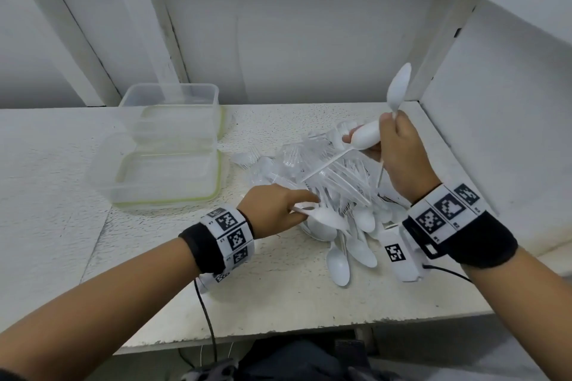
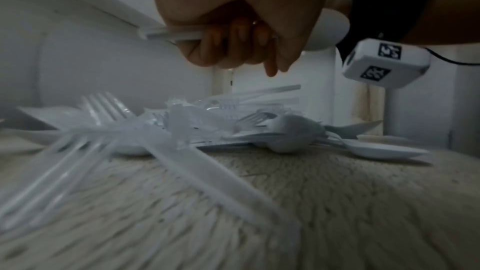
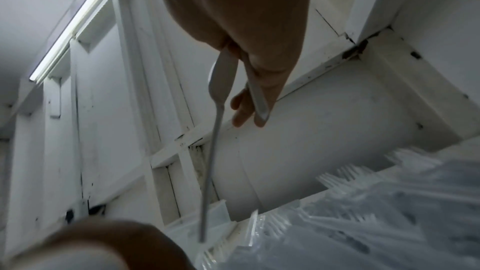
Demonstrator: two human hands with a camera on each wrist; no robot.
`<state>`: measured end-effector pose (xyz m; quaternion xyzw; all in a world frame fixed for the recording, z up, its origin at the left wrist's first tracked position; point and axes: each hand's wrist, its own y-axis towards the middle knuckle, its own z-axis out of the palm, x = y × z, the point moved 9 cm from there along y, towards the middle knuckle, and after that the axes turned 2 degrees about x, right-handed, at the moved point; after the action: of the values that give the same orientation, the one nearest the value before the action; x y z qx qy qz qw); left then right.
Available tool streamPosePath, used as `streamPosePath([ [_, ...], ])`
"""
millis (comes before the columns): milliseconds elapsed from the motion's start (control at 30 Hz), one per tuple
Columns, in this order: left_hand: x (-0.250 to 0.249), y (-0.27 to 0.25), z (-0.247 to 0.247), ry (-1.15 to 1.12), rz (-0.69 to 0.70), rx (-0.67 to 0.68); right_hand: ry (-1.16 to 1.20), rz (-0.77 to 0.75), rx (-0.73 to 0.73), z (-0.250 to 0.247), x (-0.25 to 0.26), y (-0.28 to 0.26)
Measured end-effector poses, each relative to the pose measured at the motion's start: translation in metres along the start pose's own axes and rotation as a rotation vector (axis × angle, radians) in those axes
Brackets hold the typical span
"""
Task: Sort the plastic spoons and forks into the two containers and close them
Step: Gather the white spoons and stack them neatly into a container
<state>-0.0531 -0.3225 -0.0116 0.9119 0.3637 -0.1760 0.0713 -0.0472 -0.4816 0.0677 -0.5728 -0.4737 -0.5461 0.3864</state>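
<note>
Sorting had barely begun: both containers (image 1: pixel 173 145) sat empty at far left, while right hand (image 1: pixel 399 151) and left hand (image 1: pixel 275 210) gripped white spoons (image 1: pixel 366 134) over the mixed pile (image 1: pixel 325 182).

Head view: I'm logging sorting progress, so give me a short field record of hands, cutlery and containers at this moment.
left hand: grips a white spoon at the near edge of the pile
right hand: raised over the pile, holding two white spoons
pile: clear forks and white spoons mixed on the table
containers: two clear tubs, left of the pile, no cutlery visible inside
lids: apparently under the tubs, none closed on top
</note>
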Motion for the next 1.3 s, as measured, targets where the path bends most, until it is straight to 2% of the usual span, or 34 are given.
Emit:
streamPosePath([
  [133,0.003,0.008,0.011,0.205,-0.055,0.09,0.056,-0.031,-0.058,0.001,0.01,0.003],
  [233,0.007,0.007,0.016,0.272,-0.088,0.129,0.065,-0.066,-0.061,0.005,0.015,0.002],
  [333,0.009,0.005,0.023,0.285,-0.104,0.179,0.049,-0.037,-0.045,0.009,0.008,0.004],
  [500,0.006,0.01,0.029,0.351,-0.111,0.23,-0.278,-0.036,0.086,0.024,-0.007,0.0],
  [600,0.002,0.013,0.03,0.368,-0.079,0.224,-0.345,-0.001,0.149,0.028,-0.014,-0.005],
  [733,0.008,0.012,0.016,0.261,-0.039,0.099,-0.332,0.009,0.196,0.028,-0.017,-0.012],
  [833,0.01,0.005,-0.007,0.098,0.043,-0.101,-0.205,0.035,0.208,0.024,-0.021,-0.017],
  [900,0.009,0.0,-0.019,0.011,0.116,-0.209,-0.215,0.026,0.222,0.021,-0.021,-0.022],
  [967,0.013,-0.004,-0.029,-0.097,0.109,-0.298,-0.282,-0.004,0.257,0.019,-0.022,-0.028],
  [1100,0.026,-0.002,-0.041,-0.319,-0.053,-0.345,-0.585,0.028,0.313,0.006,-0.045,-0.038],
  [1200,0.027,0.0,-0.041,-0.374,-0.063,-0.349,-0.672,0.143,0.336,-0.005,-0.067,-0.05],
  [1300,0.028,0.006,-0.045,-0.366,-0.045,-0.357,-0.653,0.174,0.341,-0.008,-0.072,-0.057],
])
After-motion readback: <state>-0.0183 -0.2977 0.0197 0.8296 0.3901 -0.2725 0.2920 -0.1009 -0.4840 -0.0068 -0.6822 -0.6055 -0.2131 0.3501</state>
